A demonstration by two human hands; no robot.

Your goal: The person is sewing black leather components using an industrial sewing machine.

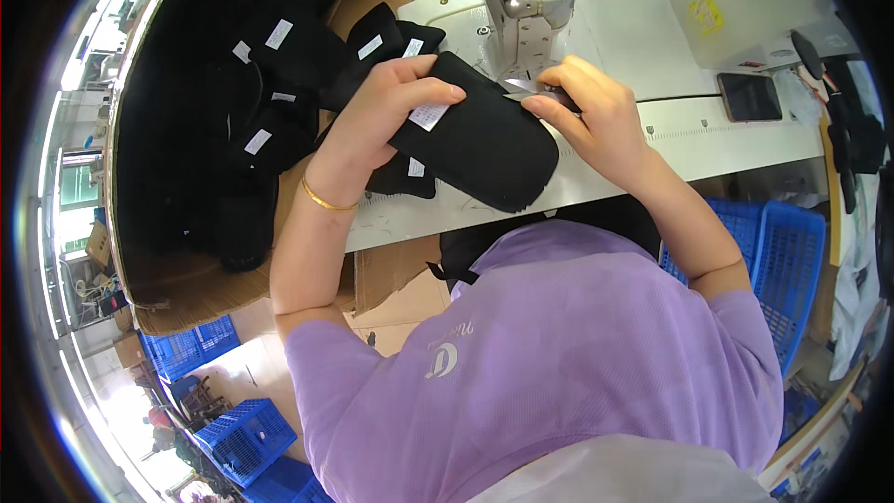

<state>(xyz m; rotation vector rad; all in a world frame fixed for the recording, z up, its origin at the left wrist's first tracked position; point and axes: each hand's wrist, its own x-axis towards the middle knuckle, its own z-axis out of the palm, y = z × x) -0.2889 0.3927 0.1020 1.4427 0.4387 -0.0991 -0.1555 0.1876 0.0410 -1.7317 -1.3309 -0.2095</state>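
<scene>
In my left hand is a black, rounded fabric piece, pinched near its upper left end with the thumb lying on top beside a white label. The piece hangs over the front edge of the white sewing table. My right hand is closed around small thread scissors, whose metal blades point left at the fabric's upper right edge. Most of their dark handle is hidden by my fingers. Just beyond the blades stands a sewing machine head.
A cardboard box at the left is heaped with black labelled pieces; several more lie behind my left hand. On the right are a phone and a pale grey box. Blue crates stand below the table.
</scene>
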